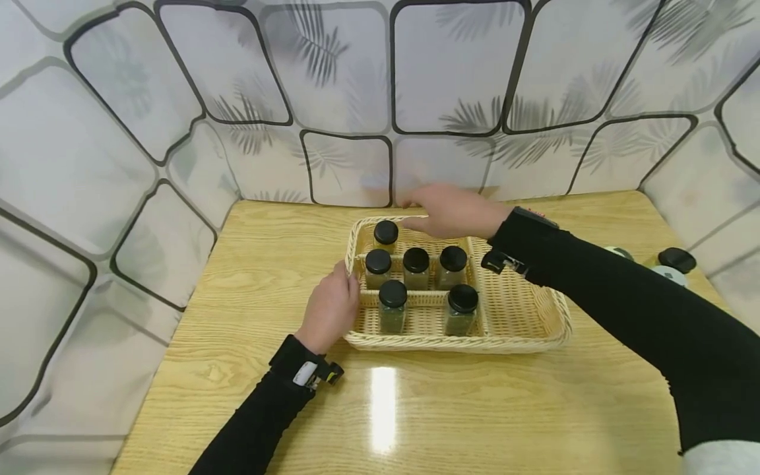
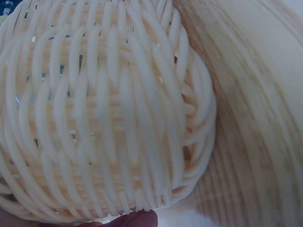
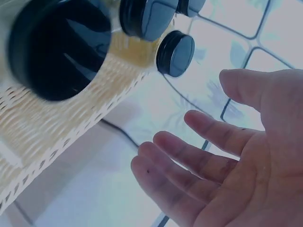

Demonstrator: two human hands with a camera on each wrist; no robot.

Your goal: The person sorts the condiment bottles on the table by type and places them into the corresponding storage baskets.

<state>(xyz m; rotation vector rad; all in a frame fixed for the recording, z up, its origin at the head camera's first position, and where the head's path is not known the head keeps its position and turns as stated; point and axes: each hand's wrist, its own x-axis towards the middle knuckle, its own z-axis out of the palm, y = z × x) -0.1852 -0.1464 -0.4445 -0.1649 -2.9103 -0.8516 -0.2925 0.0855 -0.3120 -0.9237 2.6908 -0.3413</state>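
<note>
Item: rectangular cream woven-wicker basket (image 1: 522, 345), on yellow wood-grain desk (image 1: 475, 409) | Contents, my count: six clear, black-lidded jars (image 1: 392, 318), upright: one in back compartment, three middle, two front | Left hand (image 1: 330, 305): grip pinching basket's left rim | Right hand (image 1: 448, 210): grip loosely spread, near back rim

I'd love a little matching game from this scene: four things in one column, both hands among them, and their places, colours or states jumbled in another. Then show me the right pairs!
Column one
1. Left hand
2. Wicker basket
3. Right hand
4. Jar lids

Column two
A. Black
B. Open and holding nothing
C. At the left end of the woven container
D. Pale straw colour

Right pairs
1-C, 2-D, 3-B, 4-A
</note>
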